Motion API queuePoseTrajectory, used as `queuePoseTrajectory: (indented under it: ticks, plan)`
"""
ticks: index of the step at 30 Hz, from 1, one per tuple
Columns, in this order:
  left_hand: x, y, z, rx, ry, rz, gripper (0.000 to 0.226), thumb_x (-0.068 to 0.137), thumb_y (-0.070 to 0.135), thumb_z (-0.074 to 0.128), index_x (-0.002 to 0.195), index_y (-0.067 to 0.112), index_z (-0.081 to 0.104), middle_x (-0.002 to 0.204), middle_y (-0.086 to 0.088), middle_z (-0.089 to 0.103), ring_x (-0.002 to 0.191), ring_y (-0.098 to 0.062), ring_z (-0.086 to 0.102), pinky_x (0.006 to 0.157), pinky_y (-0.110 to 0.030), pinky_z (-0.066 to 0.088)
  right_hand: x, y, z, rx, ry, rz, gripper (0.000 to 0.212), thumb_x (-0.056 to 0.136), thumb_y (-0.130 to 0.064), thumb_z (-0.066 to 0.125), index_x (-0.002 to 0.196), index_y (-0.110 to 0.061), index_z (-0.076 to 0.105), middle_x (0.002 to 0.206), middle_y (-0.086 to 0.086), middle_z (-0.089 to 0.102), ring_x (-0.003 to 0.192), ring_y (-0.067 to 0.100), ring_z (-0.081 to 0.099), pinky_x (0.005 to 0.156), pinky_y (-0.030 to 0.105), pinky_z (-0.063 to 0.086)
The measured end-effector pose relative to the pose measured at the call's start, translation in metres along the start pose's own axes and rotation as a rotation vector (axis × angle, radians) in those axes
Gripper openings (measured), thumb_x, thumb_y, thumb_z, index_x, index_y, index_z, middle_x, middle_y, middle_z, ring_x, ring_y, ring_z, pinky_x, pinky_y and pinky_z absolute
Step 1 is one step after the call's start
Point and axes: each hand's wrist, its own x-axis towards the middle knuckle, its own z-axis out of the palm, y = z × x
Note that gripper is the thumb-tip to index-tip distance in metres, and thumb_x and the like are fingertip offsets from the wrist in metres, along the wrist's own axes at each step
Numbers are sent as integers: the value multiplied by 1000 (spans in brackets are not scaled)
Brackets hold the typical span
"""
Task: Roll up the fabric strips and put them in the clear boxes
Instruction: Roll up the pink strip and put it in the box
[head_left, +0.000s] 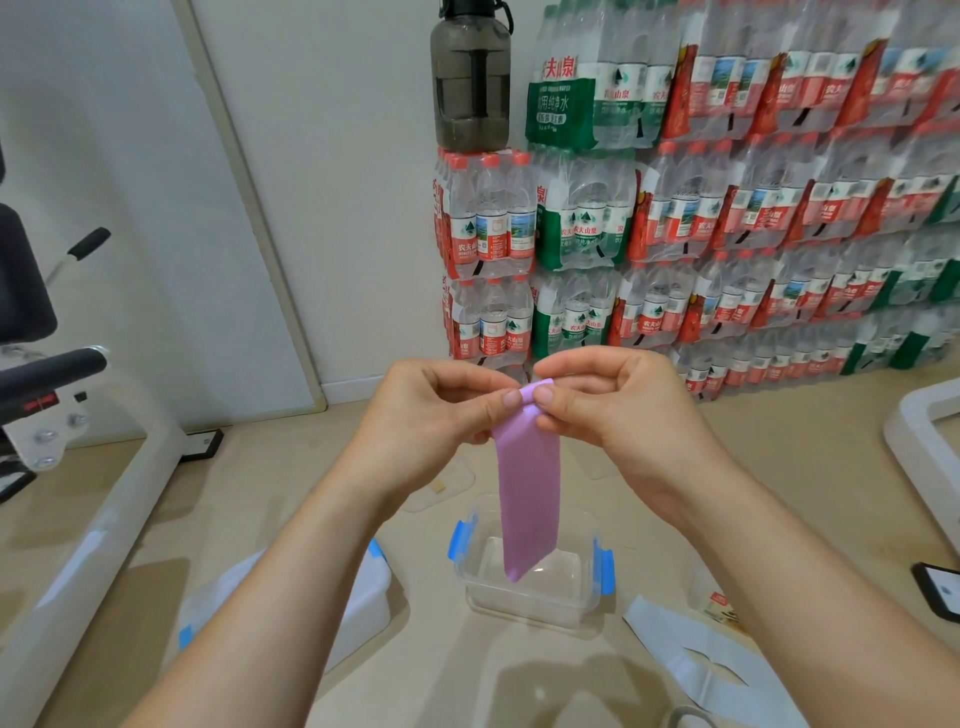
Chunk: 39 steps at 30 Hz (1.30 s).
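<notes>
Bright, even indoor light — soft shadows, edges bowed

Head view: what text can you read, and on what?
"农夫山泉": red labels of the stacked water bottles.
"用纯净水": green pack wrap, start cut off.
Smaller label print: too small to read.
No text: purple fabric strip, clear box.

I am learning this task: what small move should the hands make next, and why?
Probably roll the folded top downward: left hand and right hand pinch the top of the purple strip, while the rest hangs unrolled over the clear box.
</notes>
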Motion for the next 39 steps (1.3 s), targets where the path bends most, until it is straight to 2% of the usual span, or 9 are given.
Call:
queuePoseTrajectory:
  ticks: [6, 10, 17, 23, 27, 30, 32, 36, 39]
  plan:
    - [1, -1, 4, -49, 74, 12, 8, 73, 6, 78, 79, 9, 75, 76, -11, 75, 69, -13, 69, 66, -21, 56, 0, 1, 1, 73, -57, 70, 15, 82, -6, 69, 96, -3, 68, 79, 9, 71, 74, 16, 69, 73, 29, 60]
    - [2, -1, 6, -45, 81, 22, 11, 72, 2, 78, 77, 10, 73, 75, -10, 74, 66, -11, 69, 63, -17, 55, 0, 1, 1, 81, -37, 69, 17, 80, 1, 69, 96, 0, 67, 81, 15, 69, 70, 16, 69, 69, 27, 60]
    - [1, -2, 3, -62, 4, 10, 5, 78, 9, 73, 83, 9, 75, 85, -16, 74, 78, -20, 68, 84, -43, 55, 0, 1, 0, 44, -34, 27, 25, 79, 6, 69, 99, -9, 65, 77, 10, 71, 74, 20, 70, 72, 30, 60]
    - [1, -1, 6, -219, 66, 3, 24, 58, 22, 78, 79, 10, 74, 89, -22, 72, 87, -35, 67, 93, -59, 46, -1, 1, 2, 135, -108, 88, 24, 83, -6, 67, 107, -8, 63, 86, 12, 70, 76, 19, 69, 62, 27, 57]
    - [2, -3, 0, -160, -52, 64, 25, 70, -1, 76, 88, 15, 72, 80, -8, 68, 81, -24, 62, 85, -43, 52, 0, 1, 0, 145, -86, 54, 31, 81, 3, 67, 110, -6, 61, 87, 17, 72, 75, 20, 67, 64, 25, 56]
    - [-2, 4, -9, -19, -247, 146, 56, 70, -14, 72, 113, 20, 67, 101, 5, 66, 89, -12, 57, 74, -26, 53, 1, -5, -6, 98, -156, 71, 38, 80, 4, 67, 115, -9, 60, 89, 20, 72, 75, 22, 66, 67, 26, 54]
    - [-6, 11, -12, 43, -383, 159, 67, 68, -14, 74, 122, 24, 62, 118, 14, 62, 94, -14, 58, 74, -28, 54, -1, -9, -11, 92, -241, 100, 46, 73, 2, 69, 116, -11, 59, 83, 15, 72, 72, 21, 66, 66, 26, 54]
    - [-10, 16, -9, 127, -408, 153, 60, 65, -2, 81, 112, 31, 67, 115, 11, 66, 96, -45, 57, 74, -37, 52, -2, -12, -16, 66, -344, 140, 57, 68, 1, 69, 121, -14, 56, 77, 9, 71, 71, 20, 65, 71, 31, 52]
    - [-12, 18, -9, 116, -394, 148, 52, 63, -3, 82, 104, 25, 71, 102, 8, 70, 91, -32, 62, 70, -24, 51, -3, -12, -17, 54, -363, 138, 61, 65, -1, 70, 123, -16, 55, 80, 12, 71, 73, 22, 65, 76, 35, 50]
